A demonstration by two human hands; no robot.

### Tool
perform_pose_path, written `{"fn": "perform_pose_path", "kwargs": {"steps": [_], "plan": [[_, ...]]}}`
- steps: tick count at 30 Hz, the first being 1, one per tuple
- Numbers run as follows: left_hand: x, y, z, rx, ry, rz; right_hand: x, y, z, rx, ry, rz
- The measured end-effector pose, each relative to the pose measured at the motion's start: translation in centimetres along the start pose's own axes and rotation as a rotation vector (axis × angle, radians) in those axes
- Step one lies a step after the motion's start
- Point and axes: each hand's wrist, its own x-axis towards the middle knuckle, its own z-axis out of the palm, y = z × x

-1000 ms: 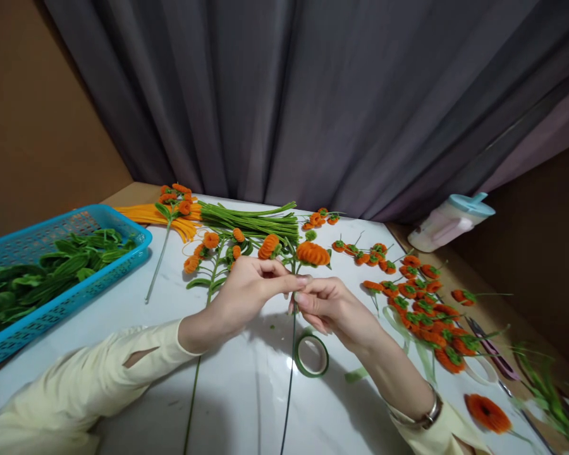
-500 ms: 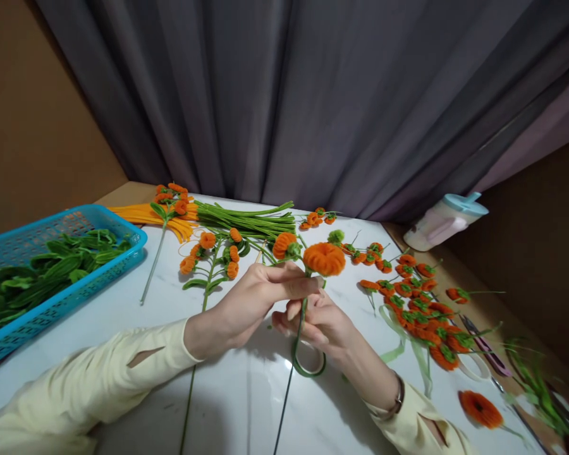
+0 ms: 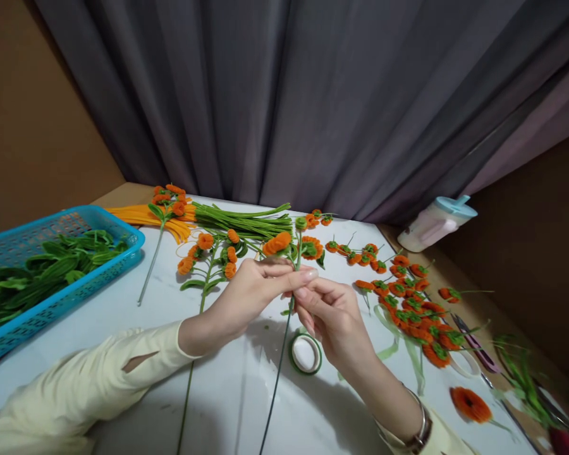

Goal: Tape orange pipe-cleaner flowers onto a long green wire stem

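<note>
Thumb and fingers of my left hand (image 3: pixel 246 297) pinch a green stem (image 3: pixel 284 344) just under its flower heads. My right hand (image 3: pixel 334 319) is closed on the same stem slightly lower, its fingertips touching those of my left hand. Above my hands the stem bears an orange flower (image 3: pixel 277 244) on the left, another orange flower (image 3: pixel 312 248) on the right and a green bud (image 3: pixel 301 223) at the top. Beneath my right hand is a roll of green tape (image 3: pixel 306 353).
A blue basket (image 3: pixel 71 291) with green leaves stands at the left. Green stems (image 3: pixel 241 219) and flower sprigs (image 3: pixel 208 272) lie behind my hands. Many small orange flowers (image 3: pixel 415 313), scissors (image 3: pixel 477 344) and a lidded cup (image 3: pixel 436 222) are on the right.
The held stem has turned, so its flowers face differently and the green bud stands on top. My right hand has moved up and right, and the tape roll has tipped and shows its face.
</note>
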Motion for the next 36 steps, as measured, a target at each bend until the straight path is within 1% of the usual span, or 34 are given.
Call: {"fn": "perform_pose_path", "kwargs": {"steps": [4,7,10,14,21,24,27,30,34,36], "plan": [[0.3,-0.5,-0.5,0.036,-0.048,-0.036,-0.2,-0.5,0.5,-0.208,0.063,-0.051],[0.5,-0.5,-0.7,0.046,-0.066,-0.081,-0.4,-1.3,0.9,-0.340,0.096,-0.037],[0.7,-0.4,-0.8,0.074,-0.066,-0.100,-0.4,-1.9,1.2,-0.425,0.124,-0.024],[0.9,-0.3,-0.9,0.146,-0.051,-0.057,-0.4,-2.1,1.4,-0.456,0.152,0.023],[1.4,0.4,-1.7,0.481,-0.073,0.035,-0.2,-2.2,1.7,-0.422,0.149,0.116],[1.6,0.6,-2.2,0.608,-0.105,0.069,0.3,-2.1,1.4,-0.407,0.088,0.188],[1.6,0.7,-2.6,0.661,-0.140,0.051,0.7,-2.1,0.8,-0.372,-0.042,0.248],[1.5,0.8,-2.7,0.626,-0.156,0.015,0.8,-2.4,0.3,-0.307,-0.127,0.278],[1.3,1.3,-2.7,0.555,-0.154,-0.030,0.5,-3.2,-0.5,-0.227,-0.190,0.284],[1.2,1.5,-2.6,0.526,-0.142,-0.054,0.6,-3.3,-1.4,-0.211,-0.214,0.296]]}}
